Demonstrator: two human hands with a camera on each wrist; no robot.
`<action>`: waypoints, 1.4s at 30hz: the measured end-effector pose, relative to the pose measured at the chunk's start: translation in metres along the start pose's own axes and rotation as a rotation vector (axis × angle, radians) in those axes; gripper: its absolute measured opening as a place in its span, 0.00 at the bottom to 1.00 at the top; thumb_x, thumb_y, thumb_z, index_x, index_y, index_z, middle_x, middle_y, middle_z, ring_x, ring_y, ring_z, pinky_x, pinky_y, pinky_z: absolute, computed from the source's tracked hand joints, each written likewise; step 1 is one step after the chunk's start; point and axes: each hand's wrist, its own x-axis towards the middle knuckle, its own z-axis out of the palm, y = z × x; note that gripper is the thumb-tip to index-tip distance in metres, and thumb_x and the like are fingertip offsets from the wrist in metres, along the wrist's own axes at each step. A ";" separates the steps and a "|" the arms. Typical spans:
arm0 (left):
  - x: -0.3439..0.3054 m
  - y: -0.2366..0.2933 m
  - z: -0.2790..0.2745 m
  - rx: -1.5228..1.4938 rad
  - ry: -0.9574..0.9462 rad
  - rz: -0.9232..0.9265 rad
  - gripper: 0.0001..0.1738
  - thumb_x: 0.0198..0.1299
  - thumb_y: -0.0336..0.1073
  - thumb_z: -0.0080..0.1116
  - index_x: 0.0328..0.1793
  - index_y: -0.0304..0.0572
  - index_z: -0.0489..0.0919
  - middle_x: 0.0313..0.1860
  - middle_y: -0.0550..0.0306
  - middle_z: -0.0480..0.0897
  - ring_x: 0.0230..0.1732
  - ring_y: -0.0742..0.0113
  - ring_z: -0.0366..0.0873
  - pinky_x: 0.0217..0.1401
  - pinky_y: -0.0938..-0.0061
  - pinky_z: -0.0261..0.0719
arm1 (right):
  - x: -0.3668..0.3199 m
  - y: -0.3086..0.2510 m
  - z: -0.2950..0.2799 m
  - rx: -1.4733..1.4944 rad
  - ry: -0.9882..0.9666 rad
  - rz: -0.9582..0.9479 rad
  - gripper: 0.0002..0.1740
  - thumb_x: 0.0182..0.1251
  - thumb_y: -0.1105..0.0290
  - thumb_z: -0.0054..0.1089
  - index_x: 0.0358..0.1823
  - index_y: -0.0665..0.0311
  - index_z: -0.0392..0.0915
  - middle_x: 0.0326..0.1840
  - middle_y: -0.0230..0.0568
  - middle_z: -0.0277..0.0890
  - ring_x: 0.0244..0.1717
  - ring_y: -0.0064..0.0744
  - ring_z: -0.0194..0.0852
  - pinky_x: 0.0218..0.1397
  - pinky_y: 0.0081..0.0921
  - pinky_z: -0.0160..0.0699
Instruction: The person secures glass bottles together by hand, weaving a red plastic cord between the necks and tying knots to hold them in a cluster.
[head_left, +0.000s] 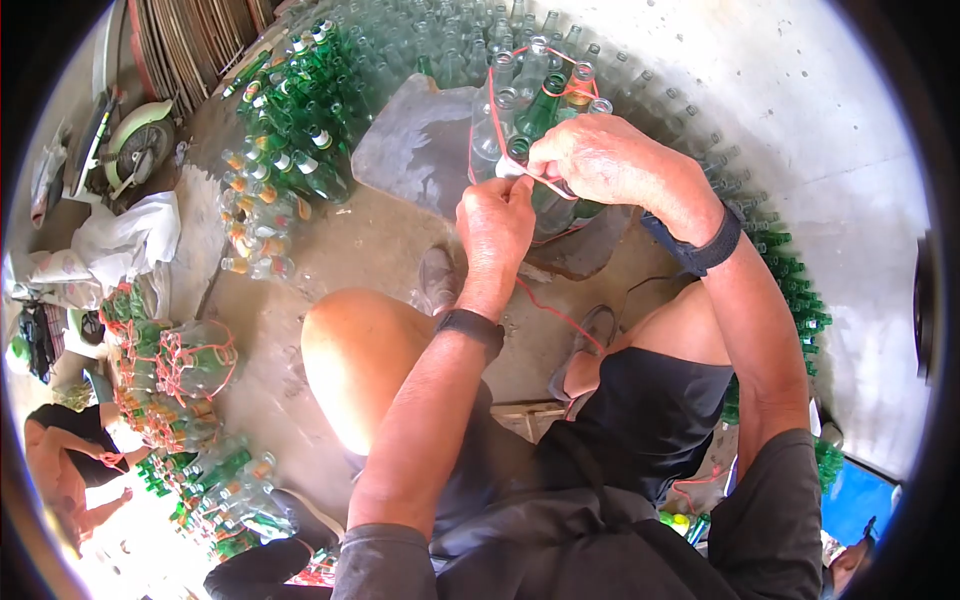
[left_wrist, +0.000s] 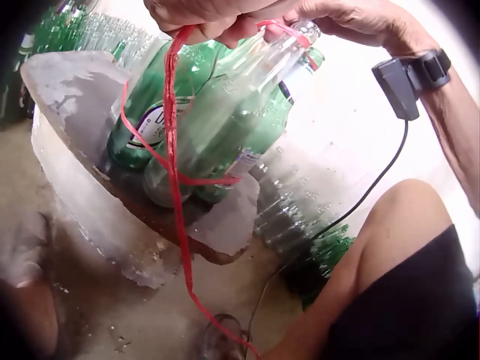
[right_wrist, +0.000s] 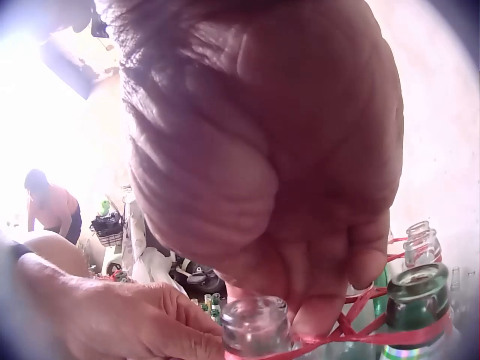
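A bundle of clear and green bottles [head_left: 535,112] stands on a stone slab [head_left: 415,140], with red twine [head_left: 497,120] around the necks and a lower loop around the bodies. My left hand [head_left: 494,225] pinches the twine at the bundle's near edge, its fingers curled. Just right of it, my right hand [head_left: 600,160] has its fingers curled round the twine beside the bottle necks. In the left wrist view a length of red twine [left_wrist: 174,150] hangs from the left hand past the bottles. The right wrist view shows the twine crossing between a clear neck [right_wrist: 256,322] and a green neck [right_wrist: 417,300].
Many loose clear and green bottles [head_left: 305,110] stand behind and along the right wall. More tied bundles [head_left: 195,360] are at the left, near another person [head_left: 75,450]. A black cable [left_wrist: 367,195] hangs from the right wrist's device.
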 end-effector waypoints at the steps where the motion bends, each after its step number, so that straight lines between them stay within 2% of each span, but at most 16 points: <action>1: 0.001 -0.001 0.001 0.008 -0.019 -0.025 0.17 0.67 0.45 0.73 0.40 0.35 0.92 0.31 0.36 0.88 0.37 0.37 0.89 0.44 0.52 0.84 | 0.001 0.000 -0.001 -0.002 -0.003 0.000 0.05 0.70 0.74 0.60 0.39 0.61 0.85 0.28 0.45 0.82 0.34 0.53 0.83 0.39 0.44 0.77; 6: 0.001 0.002 0.004 0.005 -0.045 -0.081 0.18 0.68 0.47 0.72 0.37 0.39 0.93 0.29 0.38 0.88 0.37 0.39 0.90 0.44 0.52 0.84 | 0.006 0.001 -0.003 0.102 -0.121 0.038 0.06 0.75 0.75 0.58 0.40 0.64 0.84 0.26 0.45 0.81 0.30 0.49 0.80 0.38 0.46 0.76; 9: 0.004 -0.001 0.009 -0.047 -0.050 -0.105 0.18 0.68 0.48 0.72 0.37 0.41 0.93 0.29 0.39 0.88 0.36 0.40 0.90 0.44 0.52 0.84 | 0.006 0.007 0.006 0.122 -0.060 -0.012 0.07 0.75 0.75 0.56 0.41 0.65 0.83 0.26 0.46 0.80 0.30 0.49 0.80 0.37 0.46 0.75; 11: 0.004 -0.003 0.010 -0.030 -0.050 -0.093 0.26 0.68 0.56 0.69 0.37 0.36 0.93 0.21 0.52 0.85 0.28 0.67 0.83 0.40 0.63 0.82 | 0.005 0.008 0.007 0.116 -0.078 0.001 0.06 0.75 0.76 0.55 0.41 0.65 0.83 0.27 0.46 0.79 0.31 0.49 0.80 0.38 0.46 0.76; 19: 0.005 -0.006 0.014 -0.035 -0.060 -0.120 0.29 0.68 0.61 0.68 0.34 0.39 0.93 0.21 0.54 0.85 0.28 0.65 0.85 0.40 0.62 0.82 | 0.006 0.009 0.002 0.085 -0.143 0.010 0.05 0.71 0.80 0.56 0.41 0.65 0.80 0.39 0.45 0.78 0.39 0.50 0.81 0.43 0.43 0.77; 22: 0.004 -0.003 0.012 -0.034 -0.080 -0.132 0.29 0.68 0.61 0.67 0.34 0.40 0.93 0.21 0.54 0.86 0.29 0.63 0.86 0.41 0.62 0.83 | 0.004 0.007 0.000 0.018 -0.159 0.008 0.07 0.69 0.81 0.58 0.44 0.63 0.80 0.42 0.43 0.76 0.40 0.52 0.82 0.43 0.45 0.77; 24: 0.003 0.003 0.009 -0.044 -0.093 -0.145 0.29 0.68 0.62 0.67 0.34 0.41 0.93 0.22 0.53 0.87 0.30 0.61 0.87 0.42 0.61 0.84 | 0.002 0.006 -0.002 -0.063 -0.118 -0.058 0.08 0.68 0.81 0.62 0.44 0.61 0.79 0.43 0.42 0.72 0.40 0.53 0.82 0.44 0.46 0.78; 26: 0.001 0.010 0.005 -0.014 -0.094 -0.124 0.22 0.71 0.53 0.68 0.36 0.42 0.92 0.32 0.39 0.89 0.39 0.36 0.89 0.45 0.50 0.84 | 0.001 0.007 -0.002 -0.108 -0.117 -0.070 0.07 0.68 0.80 0.63 0.44 0.61 0.79 0.43 0.42 0.71 0.40 0.53 0.82 0.43 0.47 0.79; 29: 0.001 0.009 0.006 -0.013 -0.083 -0.112 0.20 0.71 0.52 0.69 0.37 0.42 0.92 0.33 0.38 0.89 0.41 0.35 0.89 0.46 0.49 0.84 | 0.001 0.003 -0.005 -0.197 -0.089 -0.124 0.06 0.68 0.78 0.65 0.42 0.61 0.78 0.42 0.41 0.70 0.39 0.52 0.82 0.40 0.47 0.80; 36: 0.002 0.007 0.007 -0.064 -0.068 -0.098 0.18 0.70 0.49 0.69 0.38 0.41 0.92 0.33 0.38 0.89 0.41 0.35 0.89 0.46 0.49 0.84 | 0.008 0.003 -0.008 -0.327 0.004 -0.334 0.06 0.63 0.76 0.67 0.39 0.61 0.79 0.39 0.39 0.71 0.34 0.46 0.83 0.36 0.43 0.81; 37: 0.003 0.006 0.008 -0.063 -0.067 -0.100 0.21 0.69 0.51 0.67 0.37 0.40 0.93 0.31 0.42 0.89 0.39 0.45 0.89 0.47 0.54 0.84 | 0.009 0.002 -0.010 -0.325 0.001 -0.336 0.06 0.63 0.76 0.67 0.39 0.61 0.79 0.39 0.39 0.71 0.34 0.46 0.83 0.36 0.43 0.81; 38: 0.003 0.004 0.009 -0.062 -0.066 -0.103 0.23 0.67 0.53 0.65 0.36 0.39 0.93 0.28 0.46 0.90 0.36 0.54 0.90 0.47 0.59 0.84 | 0.010 0.002 -0.014 -0.340 -0.069 -0.312 0.08 0.64 0.75 0.69 0.44 0.59 0.82 0.41 0.40 0.74 0.37 0.47 0.85 0.39 0.45 0.83; 39: 0.004 0.002 0.010 -0.063 -0.065 -0.106 0.23 0.67 0.53 0.65 0.36 0.39 0.93 0.28 0.46 0.90 0.36 0.54 0.90 0.47 0.59 0.84 | 0.012 0.001 -0.017 -0.356 -0.136 -0.287 0.11 0.64 0.73 0.70 0.48 0.58 0.84 0.43 0.42 0.76 0.41 0.48 0.87 0.41 0.47 0.85; 42: 0.006 -0.001 0.013 -0.090 -0.074 -0.092 0.21 0.67 0.51 0.66 0.36 0.39 0.93 0.27 0.46 0.89 0.34 0.57 0.89 0.45 0.60 0.83 | 0.014 0.000 -0.021 -0.482 -0.130 -0.341 0.11 0.62 0.73 0.70 0.46 0.57 0.84 0.43 0.40 0.77 0.43 0.46 0.87 0.43 0.46 0.86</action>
